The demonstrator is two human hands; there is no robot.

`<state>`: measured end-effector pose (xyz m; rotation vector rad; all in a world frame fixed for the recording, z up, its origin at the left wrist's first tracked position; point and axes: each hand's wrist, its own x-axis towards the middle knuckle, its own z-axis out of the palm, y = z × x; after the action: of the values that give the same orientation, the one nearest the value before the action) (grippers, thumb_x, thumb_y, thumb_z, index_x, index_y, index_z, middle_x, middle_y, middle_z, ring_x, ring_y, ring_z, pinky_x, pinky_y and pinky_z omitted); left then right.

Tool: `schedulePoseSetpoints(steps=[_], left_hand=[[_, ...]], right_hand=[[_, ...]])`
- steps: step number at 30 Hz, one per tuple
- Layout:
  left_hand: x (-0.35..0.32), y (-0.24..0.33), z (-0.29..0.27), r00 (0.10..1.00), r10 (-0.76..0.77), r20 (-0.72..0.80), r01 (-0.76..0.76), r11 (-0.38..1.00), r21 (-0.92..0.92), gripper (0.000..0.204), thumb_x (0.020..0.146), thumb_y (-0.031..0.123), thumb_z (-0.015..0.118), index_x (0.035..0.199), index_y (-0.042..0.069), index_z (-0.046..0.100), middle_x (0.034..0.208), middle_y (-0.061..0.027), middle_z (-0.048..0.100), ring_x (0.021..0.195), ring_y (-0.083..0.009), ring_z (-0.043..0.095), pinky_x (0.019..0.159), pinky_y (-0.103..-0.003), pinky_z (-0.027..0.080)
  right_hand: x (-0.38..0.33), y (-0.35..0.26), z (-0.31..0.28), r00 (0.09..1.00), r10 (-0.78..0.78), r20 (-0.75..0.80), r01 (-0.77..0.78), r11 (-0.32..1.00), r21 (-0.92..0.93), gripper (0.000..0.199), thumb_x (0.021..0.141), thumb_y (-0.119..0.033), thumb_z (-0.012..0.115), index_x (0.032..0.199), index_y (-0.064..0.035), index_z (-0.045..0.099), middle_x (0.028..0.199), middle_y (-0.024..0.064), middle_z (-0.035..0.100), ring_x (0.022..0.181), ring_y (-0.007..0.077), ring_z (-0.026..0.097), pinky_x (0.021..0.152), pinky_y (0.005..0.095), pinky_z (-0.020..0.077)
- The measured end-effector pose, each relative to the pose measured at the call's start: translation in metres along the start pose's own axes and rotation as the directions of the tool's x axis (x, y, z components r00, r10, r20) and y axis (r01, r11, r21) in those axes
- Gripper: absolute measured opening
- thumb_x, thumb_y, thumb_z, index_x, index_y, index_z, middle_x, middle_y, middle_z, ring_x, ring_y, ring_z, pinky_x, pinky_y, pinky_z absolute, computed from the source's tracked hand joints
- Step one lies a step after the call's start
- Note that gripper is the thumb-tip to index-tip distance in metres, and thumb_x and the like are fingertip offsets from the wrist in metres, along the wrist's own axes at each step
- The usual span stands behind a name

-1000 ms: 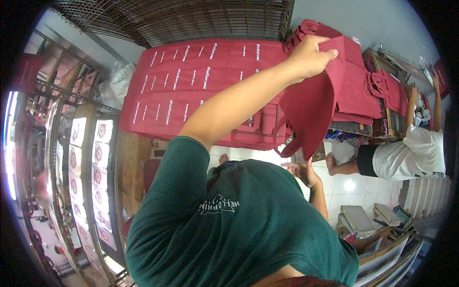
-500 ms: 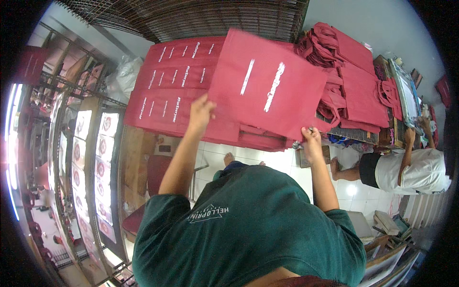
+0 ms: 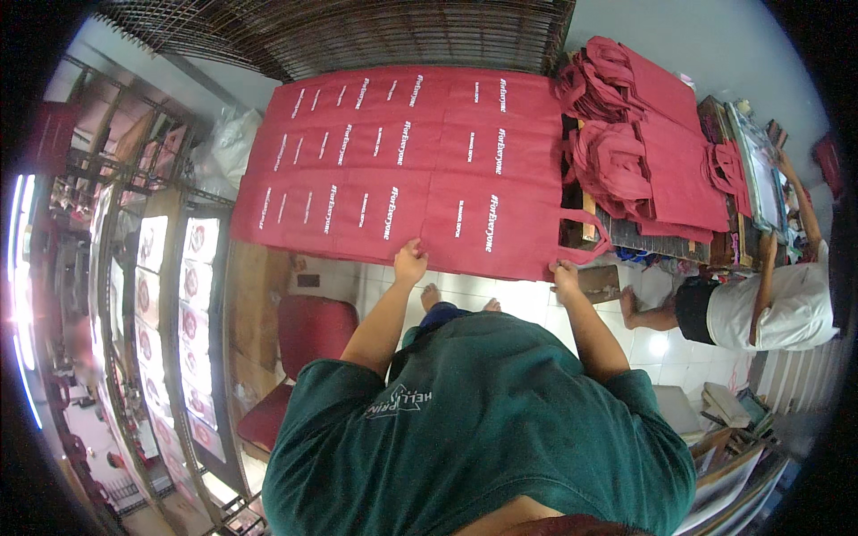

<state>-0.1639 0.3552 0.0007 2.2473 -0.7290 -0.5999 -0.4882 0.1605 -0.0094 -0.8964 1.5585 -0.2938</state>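
A red fabric bag (image 3: 487, 223) with white print lies flat at the near right end of rows of overlapping red bags (image 3: 375, 152) spread on a wire-mesh table. My left hand (image 3: 410, 263) pinches its near left corner. My right hand (image 3: 565, 272) grips its near right corner, by a loop handle. Both hands rest at the table's front edge.
A heap of unprinted red bags (image 3: 643, 152) lies to the right on the table. Another person in a white shirt (image 3: 769, 308) works at a printing frame (image 3: 760, 170) at far right. A red chair (image 3: 299, 353) stands at lower left beside metal racks (image 3: 170, 295).
One second ago my right hand held a bag up in the air. Half a second ago both hands spread it above the table. Now it lies flat on the row, hands at its corners.
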Motion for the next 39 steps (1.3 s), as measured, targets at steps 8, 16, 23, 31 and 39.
schedulePoseSetpoints(steps=[8, 16, 23, 31, 39], left_hand=[[-0.006, 0.007, -0.004, 0.997, 0.073, 0.035, -0.078, 0.986, 0.149, 0.045, 0.070, 0.018, 0.067, 0.112, 0.007, 0.057, 0.086, -0.0163, 0.065, 0.084, -0.0307, 0.063, 0.075, -0.039, 0.049], [-0.002, 0.002, 0.004, 0.996, 0.086, -0.024, -0.084, 0.993, 0.080, 0.042, 0.069, 0.018, 0.067, 0.109, 0.007, 0.058, 0.083, -0.0159, 0.065, 0.079, -0.0312, 0.063, 0.071, -0.040, 0.049], [-0.012, 0.025, -0.009, 0.985, 0.141, -0.097, -0.112, 0.961, 0.253, 0.050, 0.068, 0.021, 0.070, 0.113, 0.008, 0.055, 0.084, -0.0133, 0.062, 0.088, -0.0302, 0.058, 0.080, -0.040, 0.047], [0.105, 0.205, -0.097, 0.564, 0.720, -0.405, -0.651, 0.689, 0.318, 0.056, 0.073, 0.027, 0.067, 0.121, 0.007, 0.047, 0.113, -0.0165, 0.051, 0.106, -0.0365, 0.047, 0.091, -0.041, 0.040], [0.160, 0.490, -0.195, 0.163, 0.930, -0.329, -0.582, 0.360, 0.729, 0.061, 0.071, 0.030, 0.068, 0.126, 0.017, 0.044, 0.126, -0.0098, 0.041, 0.121, -0.0272, 0.036, 0.094, -0.043, 0.037]], right_hand=[[-0.010, 0.005, 0.000, 0.996, -0.067, -0.067, 0.064, 0.997, -0.054, 0.046, 0.077, -0.021, 0.061, 0.119, -0.0134, 0.044, 0.102, 0.0102, 0.053, 0.086, 0.0240, 0.054, 0.063, 0.0403, 0.0474], [-0.012, -0.005, -0.002, 0.997, -0.074, -0.032, 0.073, 0.996, -0.043, 0.050, 0.079, -0.024, 0.060, 0.124, -0.0107, 0.043, 0.118, 0.0097, 0.049, 0.101, 0.0262, 0.050, 0.069, 0.0407, 0.0475], [-0.023, -0.007, -0.004, 0.988, -0.107, -0.109, 0.095, 0.989, -0.110, 0.050, 0.079, -0.034, 0.061, 0.121, -0.0098, 0.048, 0.112, 0.0099, 0.054, 0.096, 0.0256, 0.054, 0.071, 0.0385, 0.0469], [0.021, 0.112, -0.058, 0.803, -0.492, -0.337, 0.464, 0.870, -0.163, 0.046, 0.078, -0.026, 0.064, 0.114, -0.0006, 0.050, 0.086, 0.0115, 0.059, 0.072, 0.0191, 0.055, 0.063, 0.0310, 0.0458], [-0.004, 0.176, -0.159, 0.921, -0.105, -0.374, 0.075, 0.993, -0.094, 0.044, 0.077, -0.019, 0.066, 0.114, -0.0047, 0.046, 0.064, 0.0049, 0.054, 0.049, 0.0126, 0.050, 0.040, 0.0275, 0.0384]])
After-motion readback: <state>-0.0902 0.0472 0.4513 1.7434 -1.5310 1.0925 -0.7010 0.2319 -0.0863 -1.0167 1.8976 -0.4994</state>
